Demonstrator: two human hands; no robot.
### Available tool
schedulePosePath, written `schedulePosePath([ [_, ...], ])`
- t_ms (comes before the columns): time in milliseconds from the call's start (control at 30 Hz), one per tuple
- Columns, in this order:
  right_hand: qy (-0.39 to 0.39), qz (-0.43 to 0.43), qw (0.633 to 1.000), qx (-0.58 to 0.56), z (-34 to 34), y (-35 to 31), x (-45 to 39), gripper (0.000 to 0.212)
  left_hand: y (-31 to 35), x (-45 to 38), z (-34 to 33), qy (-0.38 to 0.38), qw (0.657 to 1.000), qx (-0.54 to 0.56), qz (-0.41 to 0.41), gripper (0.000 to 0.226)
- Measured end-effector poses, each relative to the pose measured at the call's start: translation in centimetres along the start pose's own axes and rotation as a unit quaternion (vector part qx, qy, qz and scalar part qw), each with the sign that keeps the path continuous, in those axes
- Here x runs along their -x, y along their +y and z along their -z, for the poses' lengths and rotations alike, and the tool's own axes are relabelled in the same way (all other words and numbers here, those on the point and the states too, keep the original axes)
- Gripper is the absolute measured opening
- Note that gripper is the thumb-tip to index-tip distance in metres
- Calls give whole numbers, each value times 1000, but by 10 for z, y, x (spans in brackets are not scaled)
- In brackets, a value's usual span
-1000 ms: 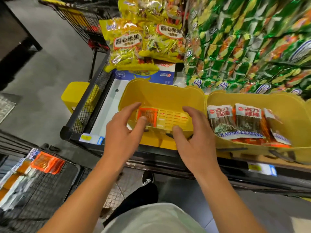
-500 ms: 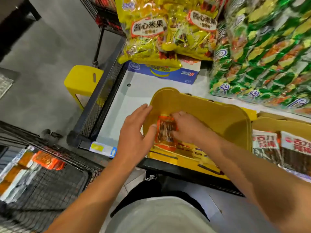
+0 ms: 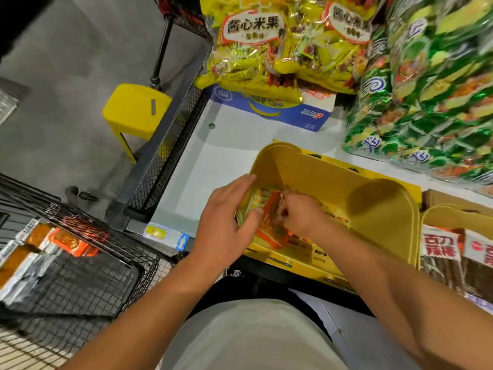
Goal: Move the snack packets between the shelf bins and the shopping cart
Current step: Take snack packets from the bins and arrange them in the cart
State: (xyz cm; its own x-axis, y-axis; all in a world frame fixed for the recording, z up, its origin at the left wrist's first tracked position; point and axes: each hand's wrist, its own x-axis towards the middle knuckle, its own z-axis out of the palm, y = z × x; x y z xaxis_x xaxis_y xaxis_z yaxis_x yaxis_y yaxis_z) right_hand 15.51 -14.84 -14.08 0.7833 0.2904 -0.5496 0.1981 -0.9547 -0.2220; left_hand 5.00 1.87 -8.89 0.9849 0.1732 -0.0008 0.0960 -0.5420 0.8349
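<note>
Fingers: an orange packet point(image 3: 269, 222) is being pinched by the right fingers point(image 3: 284, 209), curled round its upper edge; the left thumb point(image 3: 254, 213) is being pressed against its near side while the other left fingers lie fairly straight along the bin wall.
Left hand point(image 3: 229, 220): being held at the left rim of the bin, steadying bin and packet together.
Right hand point(image 3: 298, 214): being reached down into the bin from the right, closed on the packet.
Packet: being held low inside the bin, near its left front corner, tilted; whether it is lifted off the floor cannot be told because of blur.
Bin point(image 3: 373, 209): yellow, slotted, being tipped toward the viewer on the white shelf point(image 3: 213, 161); no other packet is being shown inside it.
Second bin point(image 3: 453, 214): just to the right, being filled with brown stick packets point(image 3: 453, 252).
Cart point(image 3: 80, 276): black wire, at lower left, well apart from the bin; several orange and white packets point(image 3: 40, 249) are lying in it.
Above: large yellow bags point(image 3: 253, 44) and green bags point(image 3: 426, 89) are being displayed.
Progress: judged well along; this seems the bin's last packet, with the carry to the cart not yet made.
</note>
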Motion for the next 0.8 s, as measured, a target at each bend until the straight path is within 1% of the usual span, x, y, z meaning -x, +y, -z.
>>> schedulePosePath([
  [33,18,6,999,-36,7,3,4,31,1,0,0,0,1000,2,2,56],
  [67,35,9,997,-67,17,7,11,18,3,-1,0,1,1000,4,8,56],
  [133,59,11,990,-131,35,15,29,7,11,-5,1,12,1000,5,24,55],
  [200,81,12,970,-230,48,26,47,12,24,-10,3,45,999,-6,16,51],
  [267,100,4,934,-342,56,37,62,14,44,-14,7,80,997,-6,-13,48],
  [300,113,2,916,-386,59,41,70,15,56,-16,8,85,996,13,-20,45],
  [367,167,10,881,-443,67,48,88,20,78,-19,4,53,994,95,-4,35],
  [433,253,35,860,-441,75,54,111,23,97,-22,-11,-13,985,170,35,29],
  [500,337,68,846,-408,79,60,136,25,117,-19,-32,-87,967,221,94,23],
  [533,379,84,843,-373,78,65,146,25,127,-15,-45,-122,951,251,132,25],
  [600,440,129,844,-280,70,78,164,23,147,-3,-69,-166,904,337,204,34],
  [633,447,147,847,-248,65,86,170,26,157,3,-81,-165,879,384,227,33],
  [667,441,159,852,-232,59,96,175,30,165,8,-92,-149,862,419,241,30],
  [700,436,162,857,-223,54,107,180,33,173,12,-102,-127,856,436,247,26],
  [733,434,161,860,-215,50,115,184,34,177,15,-111,-110,858,438,244,25],
  [800,426,148,868,-207,42,136,196,35,187,21,-130,-112,868,431,218,26],
])
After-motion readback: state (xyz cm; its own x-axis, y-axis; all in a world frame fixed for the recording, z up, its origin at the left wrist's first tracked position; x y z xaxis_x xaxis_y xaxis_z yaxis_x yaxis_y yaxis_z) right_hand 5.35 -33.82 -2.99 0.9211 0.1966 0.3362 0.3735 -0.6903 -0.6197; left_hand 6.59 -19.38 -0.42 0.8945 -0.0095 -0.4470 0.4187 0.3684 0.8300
